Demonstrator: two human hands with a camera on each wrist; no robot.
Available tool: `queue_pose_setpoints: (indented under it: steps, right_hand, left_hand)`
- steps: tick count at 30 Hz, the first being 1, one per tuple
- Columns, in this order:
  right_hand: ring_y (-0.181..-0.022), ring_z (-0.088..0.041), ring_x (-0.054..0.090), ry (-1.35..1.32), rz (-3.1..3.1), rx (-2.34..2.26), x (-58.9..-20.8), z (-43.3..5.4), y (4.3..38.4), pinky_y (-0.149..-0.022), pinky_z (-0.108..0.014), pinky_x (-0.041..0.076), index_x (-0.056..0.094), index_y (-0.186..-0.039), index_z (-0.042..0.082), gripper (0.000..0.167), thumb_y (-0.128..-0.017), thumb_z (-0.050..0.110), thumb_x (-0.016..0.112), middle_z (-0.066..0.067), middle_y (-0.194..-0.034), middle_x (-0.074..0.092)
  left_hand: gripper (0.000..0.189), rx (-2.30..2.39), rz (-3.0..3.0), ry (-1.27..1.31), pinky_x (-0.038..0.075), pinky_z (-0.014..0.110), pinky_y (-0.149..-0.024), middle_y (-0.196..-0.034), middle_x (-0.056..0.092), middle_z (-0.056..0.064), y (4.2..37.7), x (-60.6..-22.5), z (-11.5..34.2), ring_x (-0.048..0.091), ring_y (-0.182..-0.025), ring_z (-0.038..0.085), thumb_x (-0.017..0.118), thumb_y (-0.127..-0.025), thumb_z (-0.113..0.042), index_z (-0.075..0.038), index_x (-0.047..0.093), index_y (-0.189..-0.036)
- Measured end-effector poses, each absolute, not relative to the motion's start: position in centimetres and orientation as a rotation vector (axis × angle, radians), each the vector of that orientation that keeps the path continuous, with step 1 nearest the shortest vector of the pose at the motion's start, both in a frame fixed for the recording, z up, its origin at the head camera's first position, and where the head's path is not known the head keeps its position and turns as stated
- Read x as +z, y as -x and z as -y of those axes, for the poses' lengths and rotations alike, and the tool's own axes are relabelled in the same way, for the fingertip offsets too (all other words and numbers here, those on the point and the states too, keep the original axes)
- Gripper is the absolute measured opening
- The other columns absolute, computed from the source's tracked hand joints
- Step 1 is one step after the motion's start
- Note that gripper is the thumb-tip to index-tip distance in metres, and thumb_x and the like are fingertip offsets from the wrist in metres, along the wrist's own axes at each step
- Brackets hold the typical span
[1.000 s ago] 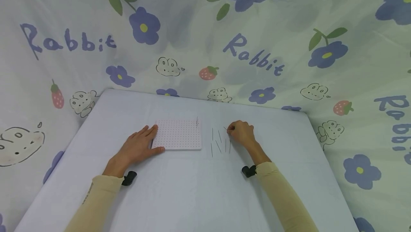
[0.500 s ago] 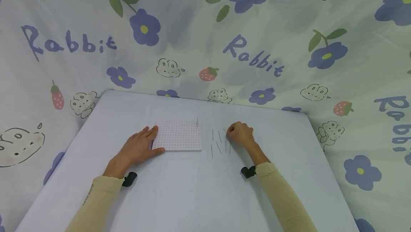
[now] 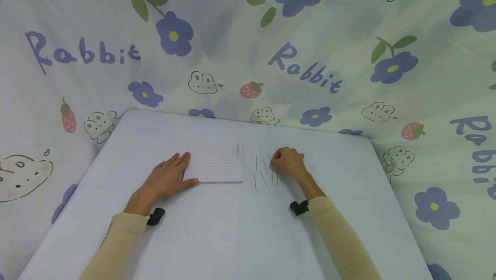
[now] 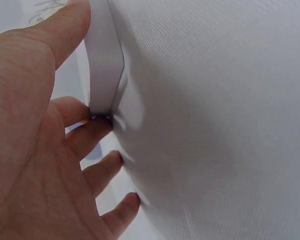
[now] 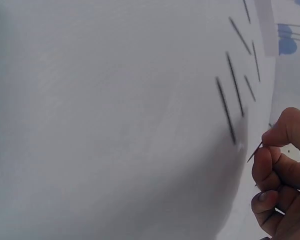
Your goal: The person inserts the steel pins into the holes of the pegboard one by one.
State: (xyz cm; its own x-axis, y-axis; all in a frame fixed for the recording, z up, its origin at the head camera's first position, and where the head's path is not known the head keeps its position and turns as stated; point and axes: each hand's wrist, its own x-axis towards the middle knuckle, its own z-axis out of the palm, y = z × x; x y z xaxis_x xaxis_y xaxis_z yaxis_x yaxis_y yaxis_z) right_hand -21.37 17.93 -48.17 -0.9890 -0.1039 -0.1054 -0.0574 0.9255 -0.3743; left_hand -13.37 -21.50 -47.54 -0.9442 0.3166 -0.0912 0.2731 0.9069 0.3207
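Note:
A white board [image 3: 214,166] dotted with rows of small holes lies on the table. My left hand [image 3: 165,177] rests at its left side, fingers along the edge and thumb on the near corner; the left wrist view shows the board's side wall [image 4: 104,55] between thumb and fingers. My right hand [image 3: 290,162] is over the loose needles, right of the board. Between its thumb and index finger it pinches a thin dark needle [image 5: 254,153], point sticking out. Several loose needles [image 5: 234,82] lie on the cloth beside it. A few upright needles [image 3: 237,149] stand at the board's far right corner.
White cloth covers the table [image 3: 232,232]. A patterned curtain [image 3: 224,47] with flowers and rabbits hangs behind and at both sides. Black wrist cameras [image 3: 156,216] sit at the cuffs of both sleeves.
The right hand has shifted slightly left, with the needle between its fingertips. The left hand and the board have stayed in place.

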Motion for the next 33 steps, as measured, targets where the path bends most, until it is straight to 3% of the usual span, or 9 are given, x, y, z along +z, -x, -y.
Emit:
queue_pose_setpoints:
  steps: [6,15,28,33]
  right_hand:
    - [-0.069,-0.018,0.057,0.206,-2.973,-0.694,-47.1,-17.2,21.3,-0.083,-0.052,0.040,0.070,-0.080,0.016,0.009,-0.086,0.024,0.068,0.006,-0.070,0.064]
    - [-0.071,-0.016,0.058,0.357,-3.009,-0.836,-45.6,-15.9,20.7,-0.087,-0.052,0.041,0.071,-0.086,0.015,0.011,-0.084,0.025,0.068,0.007,-0.075,0.066]
    - [-0.079,-0.018,0.058,0.410,-3.029,-0.984,-44.2,-13.9,20.5,-0.106,-0.061,0.035,0.067,-0.089,0.018,0.009,-0.083,0.025,0.065,0.008,-0.081,0.067]
    - [-0.085,-0.021,0.059,0.452,-2.970,-1.147,-43.8,-13.3,20.4,-0.096,-0.049,0.046,0.066,-0.090,0.018,0.008,-0.082,0.021,0.065,0.007,-0.084,0.067]
  left_hand:
    - [0.094,0.464,-2.931,-0.455,0.023,0.067,-0.115,-0.162,0.030,0.020,13.3,-47.6,21.5,0.024,-0.149,0.046,0.065,-0.092,-0.058,0.003,0.031,-0.155]
    - [0.094,0.463,-2.932,-0.464,0.023,0.067,-0.115,-0.162,0.030,0.021,13.3,-47.6,21.5,0.025,-0.148,0.046,0.065,-0.092,-0.058,0.004,0.031,-0.155]
    - [0.095,0.463,-2.938,-0.470,0.024,0.067,-0.115,-0.161,0.031,0.020,13.3,-47.6,21.6,0.026,-0.148,0.046,0.064,-0.091,-0.059,0.004,0.032,-0.155]
    - [0.095,0.467,-2.934,-0.463,0.023,0.067,-0.115,-0.162,0.030,0.020,13.3,-47.6,21.6,0.024,-0.149,0.046,0.064,-0.092,-0.059,0.003,0.031,-0.155]
